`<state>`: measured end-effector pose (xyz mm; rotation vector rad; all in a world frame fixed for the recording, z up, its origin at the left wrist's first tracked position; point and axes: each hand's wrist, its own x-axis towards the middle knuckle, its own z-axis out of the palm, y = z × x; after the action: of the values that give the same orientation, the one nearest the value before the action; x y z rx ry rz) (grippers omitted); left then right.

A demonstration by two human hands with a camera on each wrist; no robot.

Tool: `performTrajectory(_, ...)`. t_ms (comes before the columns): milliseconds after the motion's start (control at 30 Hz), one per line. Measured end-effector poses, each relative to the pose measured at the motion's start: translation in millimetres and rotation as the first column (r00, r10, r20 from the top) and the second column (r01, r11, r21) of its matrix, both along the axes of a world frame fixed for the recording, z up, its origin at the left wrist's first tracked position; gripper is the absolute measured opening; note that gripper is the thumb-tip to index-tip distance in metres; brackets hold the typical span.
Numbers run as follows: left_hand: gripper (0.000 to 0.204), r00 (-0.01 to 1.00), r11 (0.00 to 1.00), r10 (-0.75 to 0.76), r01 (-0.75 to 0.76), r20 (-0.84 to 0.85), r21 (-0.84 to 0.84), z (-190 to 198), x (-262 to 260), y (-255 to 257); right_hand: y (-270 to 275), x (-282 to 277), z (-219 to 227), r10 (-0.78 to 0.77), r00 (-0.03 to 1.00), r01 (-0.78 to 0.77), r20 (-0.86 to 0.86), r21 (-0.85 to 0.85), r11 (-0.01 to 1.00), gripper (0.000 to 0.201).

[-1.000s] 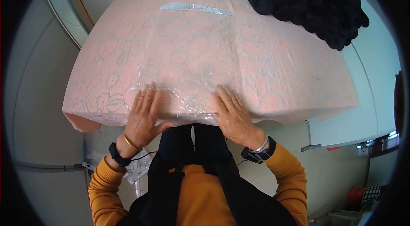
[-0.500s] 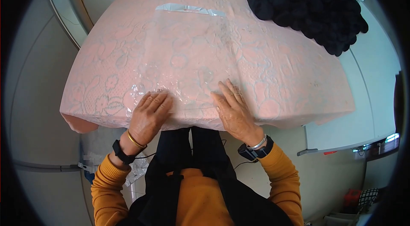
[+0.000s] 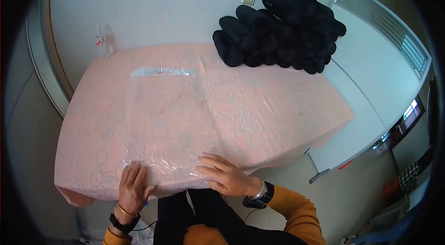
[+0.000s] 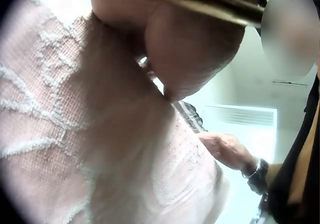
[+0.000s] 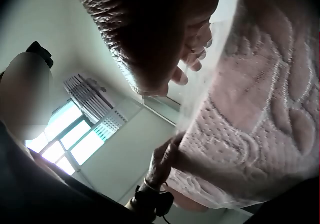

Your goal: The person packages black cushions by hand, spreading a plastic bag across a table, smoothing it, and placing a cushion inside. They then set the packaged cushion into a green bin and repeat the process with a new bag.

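Note:
A clear plastic bag (image 3: 167, 161) lies flat on a pink patterned tablecloth (image 3: 269, 129), crinkled and shiny near the front edge. A silvery strip (image 3: 139, 72) runs across its far end. My left hand (image 3: 132, 191) rests at the bag's near left corner, fingers pointing away from me and thumb spread. At the near right side, my right hand (image 3: 226, 178) lies turned inward with its fingers extended over the bag's edge. In the right wrist view, the fingers (image 5: 192, 58) of that hand bend slightly and grasp nothing.
A heap of black padded, lobed items (image 3: 278, 32) sits at the table's back right against the wall. A small clear bottle (image 3: 100, 43) stands at the back left corner. To the right is a white panelled surface (image 3: 357, 87). Crumpled plastic (image 3: 144, 232) lies below the table's front.
The head view has swung up and to the right, showing more wall. My right hand has turned from pointing forward to pointing left. The left hand's fingers have straightened; the bag stays flat.

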<state>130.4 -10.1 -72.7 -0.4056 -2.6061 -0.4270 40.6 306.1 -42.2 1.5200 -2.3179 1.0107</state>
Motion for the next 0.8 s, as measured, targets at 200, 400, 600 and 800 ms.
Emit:
performTrajectory(200, 0.053, 0.992, 0.981, -0.124, 0.122, 0.004, 0.148, 6.7, 11.5, -14.9, 24.1, -35.6, 39.4, -0.163, 0.987, 0.163, 0.003, -0.115, 0.98, 0.029)
performTrajectory(400, 0.076, 0.994, 0.991, 0.105, -0.102, -0.027, 0.084, 17.1, -7.6, -27.8, 70.6, -115.9, 83.0, -0.533, 0.835, 0.551, 0.138, -0.2, 0.81, 0.037)
performTrajectory(600, 0.084, 0.989, 0.992, 0.112, -0.117, 0.093, 0.051, 19.2, -19.0, -26.0, 117.5, -170.8, 114.6, -0.724, 0.689, 0.725, -0.036, 0.0, 0.689, 0.048)
performTrajectory(800, 0.085, 0.973, 0.991, 0.137, -0.134, 0.187, -0.027, 21.9, -24.4, -25.9, 122.4, -179.5, 45.9, -0.653, 0.687, 0.725, -0.319, 0.355, 0.589, 0.056)
